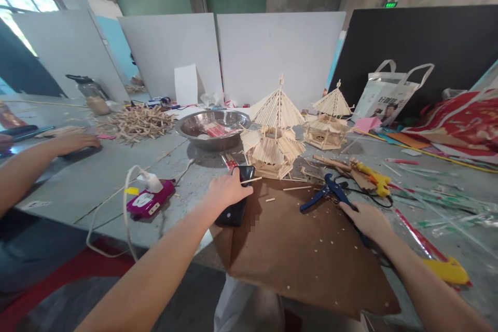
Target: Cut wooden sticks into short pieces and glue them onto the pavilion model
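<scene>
My left hand (227,189) is closed in a pinch on a thin wooden stick (252,180). Beneath that hand a black phone (230,218) lies at the left edge of a brown board (303,249). On the right, my right hand (369,220) has its fingers round one handle of a blue cutter (334,189), whose jaws point away from me. Short cut sticks (298,188) lie on the board between both hands. Just beyond stands a two-tiered pavilion model (276,150) built of wooden sticks, with a smaller stick pavilion (327,127) behind it.
A metal bowl (187,132) with red-and-white packets stands behind, near a heap of sticks (136,122). A purple power strip (151,199) with a white cable lies left. Right are a yellow glue gun (375,179) and plastic wrappers (447,197). Another person's arm (42,161) reaches in from the left.
</scene>
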Demonstrator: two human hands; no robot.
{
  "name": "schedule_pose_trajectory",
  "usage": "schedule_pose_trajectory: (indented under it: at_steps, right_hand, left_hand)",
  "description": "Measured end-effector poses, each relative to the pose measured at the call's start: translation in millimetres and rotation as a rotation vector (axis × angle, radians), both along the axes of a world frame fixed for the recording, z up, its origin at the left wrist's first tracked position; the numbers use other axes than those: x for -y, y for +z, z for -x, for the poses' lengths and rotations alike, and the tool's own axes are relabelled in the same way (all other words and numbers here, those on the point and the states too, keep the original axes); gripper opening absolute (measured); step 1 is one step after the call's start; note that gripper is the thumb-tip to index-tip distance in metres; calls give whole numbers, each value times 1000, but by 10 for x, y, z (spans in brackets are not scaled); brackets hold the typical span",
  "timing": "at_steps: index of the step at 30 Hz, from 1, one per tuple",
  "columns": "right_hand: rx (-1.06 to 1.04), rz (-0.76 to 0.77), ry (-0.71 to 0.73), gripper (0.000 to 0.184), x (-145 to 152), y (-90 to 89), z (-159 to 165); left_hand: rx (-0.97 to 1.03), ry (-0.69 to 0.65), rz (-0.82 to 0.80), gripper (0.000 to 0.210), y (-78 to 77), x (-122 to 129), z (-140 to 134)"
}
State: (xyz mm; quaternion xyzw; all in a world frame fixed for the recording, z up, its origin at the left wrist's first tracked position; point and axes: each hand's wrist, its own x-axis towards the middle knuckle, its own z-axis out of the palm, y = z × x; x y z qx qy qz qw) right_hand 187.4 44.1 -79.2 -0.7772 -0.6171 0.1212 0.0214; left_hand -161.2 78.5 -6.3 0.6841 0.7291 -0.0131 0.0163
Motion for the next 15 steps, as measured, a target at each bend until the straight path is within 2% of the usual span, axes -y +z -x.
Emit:
schedule_pose_trajectory:
  at_steps: [6,15]
  right_hand:
    - [-7,-12,1,58,-3,-34,-17]
    - [-3,21,18,57,-45,-24,-33]
  left_hand:
    - [21,-76,60,58,-64,163,-7]
    - [-25,-86,103,54,-106,53,-158]
